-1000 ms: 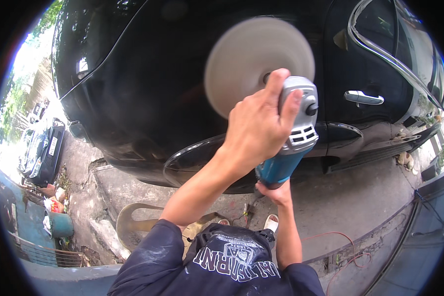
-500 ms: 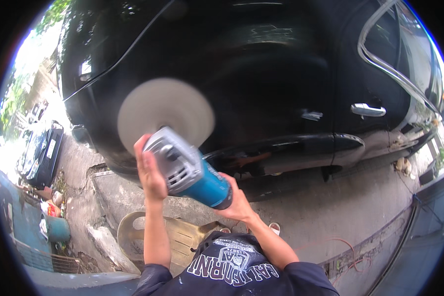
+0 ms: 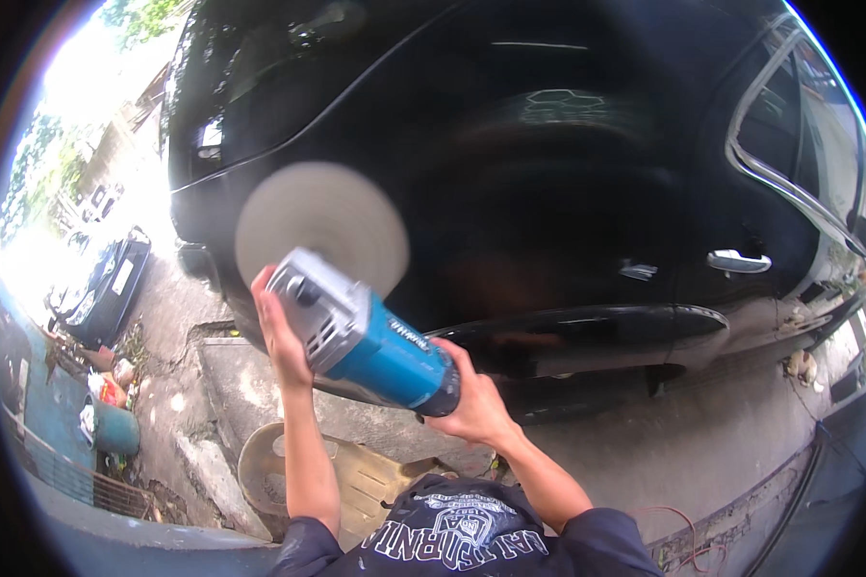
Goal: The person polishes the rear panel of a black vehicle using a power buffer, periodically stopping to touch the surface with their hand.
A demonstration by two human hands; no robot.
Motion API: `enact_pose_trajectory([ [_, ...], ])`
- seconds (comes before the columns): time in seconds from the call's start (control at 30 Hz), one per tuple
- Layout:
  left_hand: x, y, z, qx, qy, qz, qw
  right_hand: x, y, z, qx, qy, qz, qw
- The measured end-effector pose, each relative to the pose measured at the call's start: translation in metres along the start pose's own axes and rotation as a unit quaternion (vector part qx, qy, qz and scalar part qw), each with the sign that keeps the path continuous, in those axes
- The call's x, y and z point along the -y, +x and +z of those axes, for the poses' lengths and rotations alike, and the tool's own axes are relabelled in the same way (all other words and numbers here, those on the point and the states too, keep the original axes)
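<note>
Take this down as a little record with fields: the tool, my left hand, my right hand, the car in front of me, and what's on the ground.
Tool: blue and silver polisher with a round pale pad, blurred as if spinning
Left hand: against the polisher's silver head
Right hand: gripping its dark rear end
Car: black car, pad over its side, contact unclear; silver door handle at right
Ground: tan plastic chair, teal bucket, another dark car at left

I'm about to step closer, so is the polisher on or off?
On, it appears: the round pad is a circular blur, while the body of the polisher, held by the left hand and right hand, looks sharp.
</note>
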State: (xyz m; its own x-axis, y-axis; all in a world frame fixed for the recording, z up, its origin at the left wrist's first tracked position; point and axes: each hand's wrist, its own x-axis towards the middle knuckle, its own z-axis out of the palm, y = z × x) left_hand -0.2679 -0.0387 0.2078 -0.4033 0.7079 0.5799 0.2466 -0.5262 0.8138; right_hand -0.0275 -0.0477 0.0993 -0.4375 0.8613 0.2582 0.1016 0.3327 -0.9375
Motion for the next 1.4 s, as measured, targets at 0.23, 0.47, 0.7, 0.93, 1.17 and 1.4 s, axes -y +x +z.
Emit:
enact_pose_trajectory([
  [0.23,-0.109,0.002,0.235,0.188,0.226,0.27,0.917,-0.016,-0.053,-0.144,-0.173,0.132,-0.064,0.974],
  [0.47,-0.086,-0.054,0.317,0.203,0.122,0.144,0.961,-0.065,-0.101,-0.219,-0.194,0.131,-0.014,0.972],
  [0.7,-0.051,-0.108,0.306,0.17,0.113,0.083,0.975,-0.096,-0.134,-0.234,-0.132,0.095,0.026,0.986],
  [0.93,-0.134,-0.035,0.362,0.23,0.105,0.087,0.963,-0.015,-0.102,-0.299,-0.144,0.15,0.005,0.978],
  [1.17,-0.072,-0.067,0.273,0.157,0.077,0.052,0.983,-0.044,-0.107,-0.213,-0.13,0.076,0.019,0.988],
  [1.4,-0.076,-0.002,0.142,0.087,0.09,0.045,0.991,0.004,-0.044,-0.089,-0.104,0.034,-0.028,0.994],
])
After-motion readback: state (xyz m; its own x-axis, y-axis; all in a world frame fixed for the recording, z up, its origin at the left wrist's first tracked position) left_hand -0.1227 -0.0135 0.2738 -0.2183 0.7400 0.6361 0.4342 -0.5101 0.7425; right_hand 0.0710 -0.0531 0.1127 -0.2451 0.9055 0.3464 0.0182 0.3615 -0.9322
